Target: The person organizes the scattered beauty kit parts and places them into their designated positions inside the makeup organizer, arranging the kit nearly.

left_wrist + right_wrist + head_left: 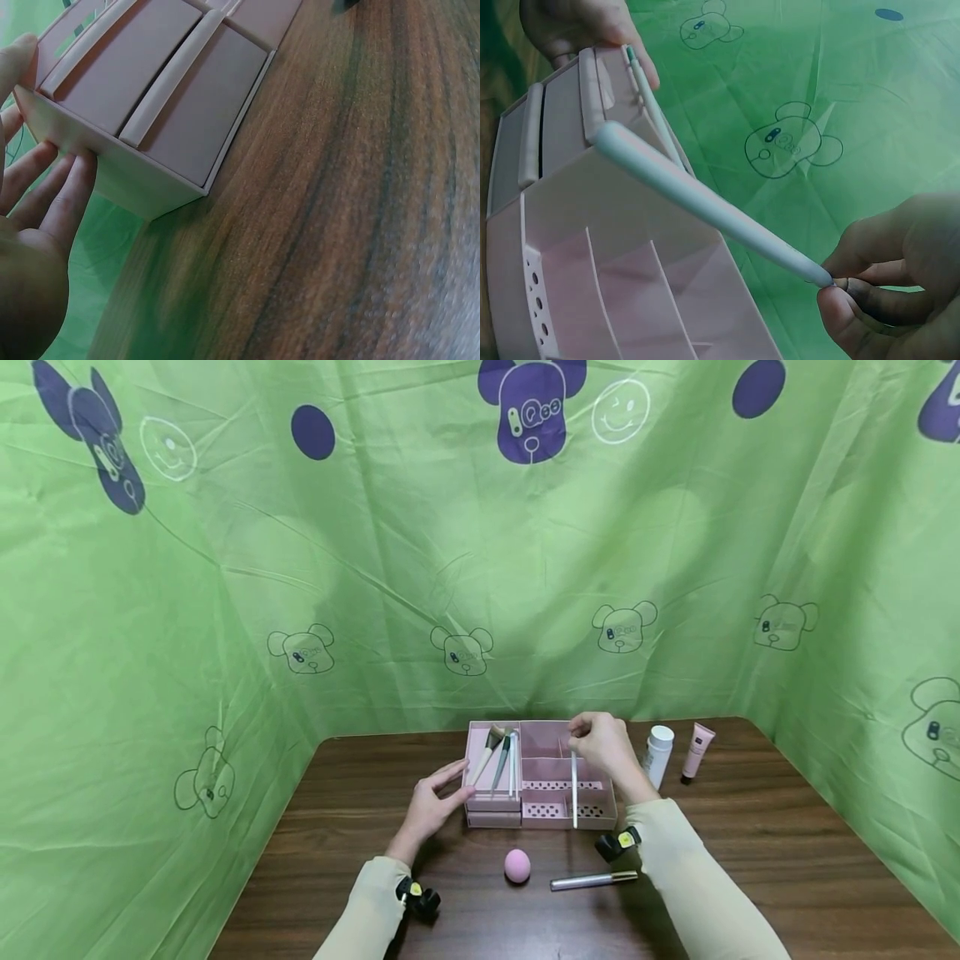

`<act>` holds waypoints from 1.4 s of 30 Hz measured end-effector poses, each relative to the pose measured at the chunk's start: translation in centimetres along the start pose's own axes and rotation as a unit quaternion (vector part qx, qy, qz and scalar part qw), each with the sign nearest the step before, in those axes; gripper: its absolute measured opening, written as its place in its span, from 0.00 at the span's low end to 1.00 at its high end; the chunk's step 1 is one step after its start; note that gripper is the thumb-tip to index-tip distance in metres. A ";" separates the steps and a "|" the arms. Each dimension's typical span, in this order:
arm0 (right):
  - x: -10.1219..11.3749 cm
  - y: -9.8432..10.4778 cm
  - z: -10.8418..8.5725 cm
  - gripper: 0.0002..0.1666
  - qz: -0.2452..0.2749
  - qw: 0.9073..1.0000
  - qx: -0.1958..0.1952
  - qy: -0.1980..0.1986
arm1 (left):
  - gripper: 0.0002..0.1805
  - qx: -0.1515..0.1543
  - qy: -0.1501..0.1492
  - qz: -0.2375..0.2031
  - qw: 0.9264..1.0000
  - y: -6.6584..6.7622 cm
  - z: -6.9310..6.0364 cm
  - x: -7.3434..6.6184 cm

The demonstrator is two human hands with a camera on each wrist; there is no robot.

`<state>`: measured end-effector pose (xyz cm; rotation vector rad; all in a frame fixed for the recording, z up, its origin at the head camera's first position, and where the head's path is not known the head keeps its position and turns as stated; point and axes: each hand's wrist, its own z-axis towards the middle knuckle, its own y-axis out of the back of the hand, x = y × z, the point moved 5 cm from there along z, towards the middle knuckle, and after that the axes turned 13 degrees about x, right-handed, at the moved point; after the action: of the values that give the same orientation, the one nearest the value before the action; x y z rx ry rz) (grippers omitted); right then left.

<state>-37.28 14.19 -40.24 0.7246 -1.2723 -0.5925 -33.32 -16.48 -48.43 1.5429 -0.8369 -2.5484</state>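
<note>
Green cloth [465, 552] backs the brown table [337, 827] and pink organizer [492, 819].

Right hand [602, 745] pinches a white rod [705, 203] — left hand [431, 803] touches the pink organizer [493, 819] below.

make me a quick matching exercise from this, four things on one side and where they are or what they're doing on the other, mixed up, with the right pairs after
Things
1. left hand
2. right hand
3. pink ball
4. white bottle

Places and states
A. on the table, left of the silver stick in the head view
B. touching the side of the pink organizer
C. next to the pink tube
D. pinching one end of a white rod

Right pairs
1-B
2-D
3-A
4-C
</note>
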 end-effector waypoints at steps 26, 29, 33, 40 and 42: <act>5.7 -2.0 2.7 0.12 0.029 0.999 0.043 -0.002 | 0.27 -0.012 -0.013 0.002 1.000 -0.2 0.0 0.3; 6.2 -2.2 3.0 0.12 0.034 0.998 0.047 -0.005 | 0.26 -0.019 -0.014 -0.001 1.000 -0.4 0.2 1.7; 6.6 -2.4 3.4 0.12 0.038 0.998 0.049 -0.009 | 0.27 -0.023 0.000 -0.004 1.000 -0.6 0.3 3.5; 6.9 -2.8 4.3 0.13 0.042 0.998 0.048 -0.002 | 0.27 -0.024 0.009 -0.001 1.000 -0.4 0.3 3.8; 7.1 -3.0 4.5 0.13 0.047 0.998 0.047 -0.002 | 0.28 -0.021 0.012 0.003 1.000 -0.4 0.3 3.9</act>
<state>-40.24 6.22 -37.48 0.7375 -1.3372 -0.4613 -35.39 -17.19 -51.64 1.5538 -0.7782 -2.5207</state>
